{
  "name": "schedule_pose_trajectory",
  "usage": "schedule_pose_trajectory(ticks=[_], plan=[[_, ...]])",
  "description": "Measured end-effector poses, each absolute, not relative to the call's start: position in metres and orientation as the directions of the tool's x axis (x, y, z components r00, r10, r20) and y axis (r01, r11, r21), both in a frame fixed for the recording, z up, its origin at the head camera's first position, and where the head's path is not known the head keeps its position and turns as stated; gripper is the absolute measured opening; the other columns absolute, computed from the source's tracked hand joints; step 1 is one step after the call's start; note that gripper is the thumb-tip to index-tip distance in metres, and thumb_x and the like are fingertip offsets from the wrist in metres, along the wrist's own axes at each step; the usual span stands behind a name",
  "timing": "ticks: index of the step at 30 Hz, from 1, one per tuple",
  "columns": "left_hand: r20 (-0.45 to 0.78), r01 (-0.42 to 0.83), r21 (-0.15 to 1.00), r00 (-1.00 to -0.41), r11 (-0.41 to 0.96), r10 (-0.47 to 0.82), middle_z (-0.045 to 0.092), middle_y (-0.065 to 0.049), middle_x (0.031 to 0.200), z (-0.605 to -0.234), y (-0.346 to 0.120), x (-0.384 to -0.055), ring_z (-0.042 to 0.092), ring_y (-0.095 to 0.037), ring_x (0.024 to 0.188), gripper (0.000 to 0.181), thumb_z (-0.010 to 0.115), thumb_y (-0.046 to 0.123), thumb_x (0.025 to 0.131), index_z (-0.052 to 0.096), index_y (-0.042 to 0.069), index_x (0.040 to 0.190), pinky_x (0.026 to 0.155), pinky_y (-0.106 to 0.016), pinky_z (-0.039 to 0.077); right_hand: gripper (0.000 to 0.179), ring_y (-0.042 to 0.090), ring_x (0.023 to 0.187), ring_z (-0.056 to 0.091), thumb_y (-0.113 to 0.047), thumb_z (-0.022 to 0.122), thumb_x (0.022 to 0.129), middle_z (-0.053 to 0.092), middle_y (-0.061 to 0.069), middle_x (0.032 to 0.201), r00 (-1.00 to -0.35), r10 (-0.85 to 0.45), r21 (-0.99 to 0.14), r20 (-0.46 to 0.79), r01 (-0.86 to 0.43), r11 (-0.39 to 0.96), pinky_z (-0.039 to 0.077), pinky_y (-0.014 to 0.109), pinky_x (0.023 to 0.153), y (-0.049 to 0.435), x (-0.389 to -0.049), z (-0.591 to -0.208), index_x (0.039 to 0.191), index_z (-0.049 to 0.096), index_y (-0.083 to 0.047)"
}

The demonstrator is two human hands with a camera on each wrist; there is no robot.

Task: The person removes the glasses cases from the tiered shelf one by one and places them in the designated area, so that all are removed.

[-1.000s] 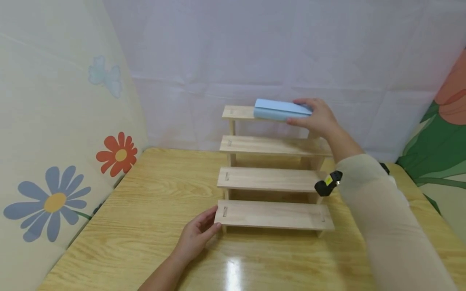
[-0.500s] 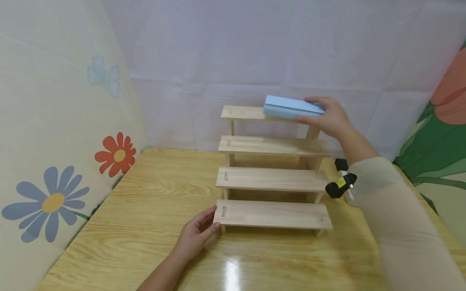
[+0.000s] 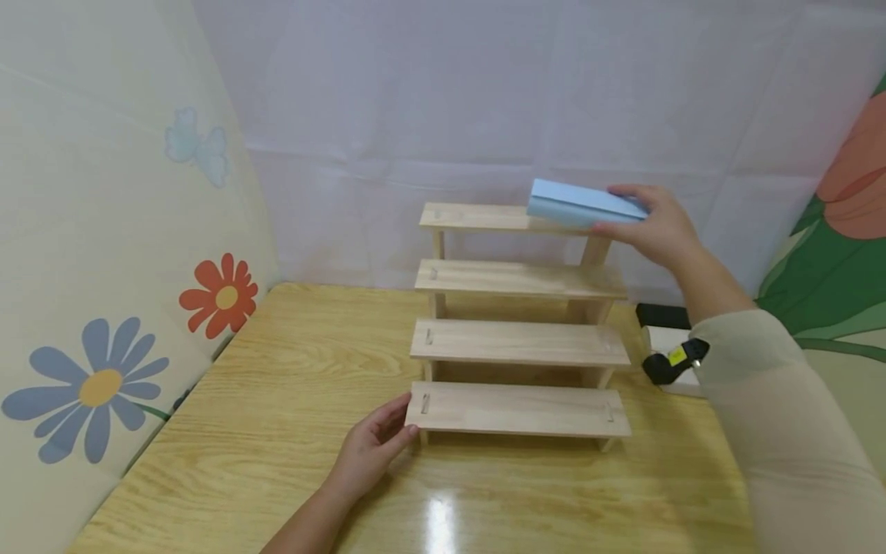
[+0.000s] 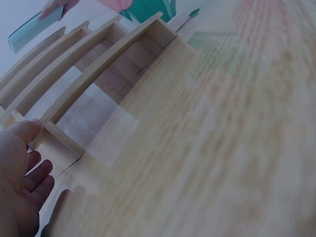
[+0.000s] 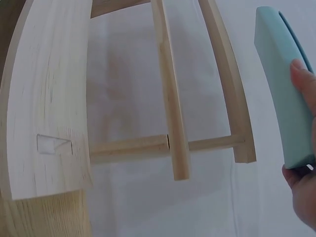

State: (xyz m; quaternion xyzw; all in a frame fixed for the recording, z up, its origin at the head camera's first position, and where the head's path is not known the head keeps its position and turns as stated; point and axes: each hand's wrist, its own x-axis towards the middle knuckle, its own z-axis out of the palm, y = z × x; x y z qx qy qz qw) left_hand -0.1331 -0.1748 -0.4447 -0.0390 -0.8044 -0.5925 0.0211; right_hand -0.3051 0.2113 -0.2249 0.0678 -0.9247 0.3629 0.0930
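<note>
My right hand (image 3: 661, 227) grips the right end of a light blue, long, flapped case (image 3: 577, 204) that looks like a glasses case. In the left wrist view the case (image 4: 33, 32) is held above the top board, apart from it. A stepped wooden display shelf (image 3: 519, 342) with several pale boards stands on the table. My left hand (image 3: 368, 446) holds the left end of its lowest board, thumb at the front edge and a finger at the rear. In the left wrist view the other fingers (image 4: 37, 182) hang loosely curled below the board.
A white and black object (image 3: 664, 338) lies on the table right of the shelf, partly hidden by the right wrist's camera (image 3: 674, 362). The wood-grain table (image 3: 298, 369) meets a white cloth backdrop (image 3: 388, 115) behind and flower-printed panels at both sides.
My right hand has carried the blue case rightward along the top board, toward its right end. The white and black object has come into sight. My left hand stays on the lowest board.
</note>
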Motion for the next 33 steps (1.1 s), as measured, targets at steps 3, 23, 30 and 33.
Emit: schedule_pose_trajectory(ticks=[3, 23, 30, 33], plan=[[0.084, 0.091, 0.951, -0.996, 0.295, 0.037, 0.06, -0.019, 0.134, -0.445, -0.175, -0.133, 0.059, -0.033, 0.123, 0.05, 0.07, 0.008, 0.089, 0.055, 0.001, 0.136, 0.101, -0.032, 0.051, 0.084, 0.041, 0.135, 0.033, -0.056, 0.074, 0.08, 0.029, 0.017, 0.157, -0.973, -0.052, -0.655, 0.226, -0.191, 0.731, 0.032, 0.063, 0.108, 0.216, -0.303, -0.225, 0.149, 0.043, -0.019], [0.088, 0.096, 0.951, -0.995, 0.295, 0.038, 0.06, -0.019, 0.134, -0.447, -0.174, -0.135, 0.059, -0.033, 0.123, 0.049, 0.07, 0.007, 0.089, 0.055, 0.001, 0.136, 0.101, -0.033, 0.051, 0.087, 0.047, 0.135, 0.03, -0.06, 0.071, 0.081, 0.02, 0.019, 0.161, -0.975, 0.002, -0.638, 0.223, -0.145, 0.756, 0.031, 0.068, 0.105, 0.252, -0.292, -0.226, 0.151, 0.038, -0.02], [0.086, 0.092, 0.952, -0.996, 0.293, 0.035, 0.06, -0.018, 0.134, -0.447, -0.174, -0.135, 0.06, -0.032, 0.123, 0.049, 0.07, 0.007, 0.089, 0.055, 0.001, 0.135, 0.101, -0.031, 0.052, 0.084, 0.048, 0.134, 0.03, -0.058, 0.07, 0.083, 0.022, 0.019, 0.16, -0.972, 0.014, -0.625, 0.233, -0.139, 0.768, 0.032, 0.067, 0.103, 0.264, -0.287, -0.226, 0.151, 0.038, -0.021], [0.082, 0.088, 0.952, -0.996, 0.294, 0.034, 0.061, -0.018, 0.134, -0.447, -0.174, -0.135, 0.06, -0.032, 0.123, 0.049, 0.07, 0.007, 0.089, 0.055, 0.001, 0.135, 0.101, -0.03, 0.052, 0.085, 0.048, 0.133, 0.03, -0.059, 0.069, 0.083, 0.023, 0.021, 0.16, -0.972, 0.024, -0.616, 0.235, -0.13, 0.777, 0.032, 0.067, 0.101, 0.268, -0.285, -0.226, 0.152, 0.037, -0.021]])
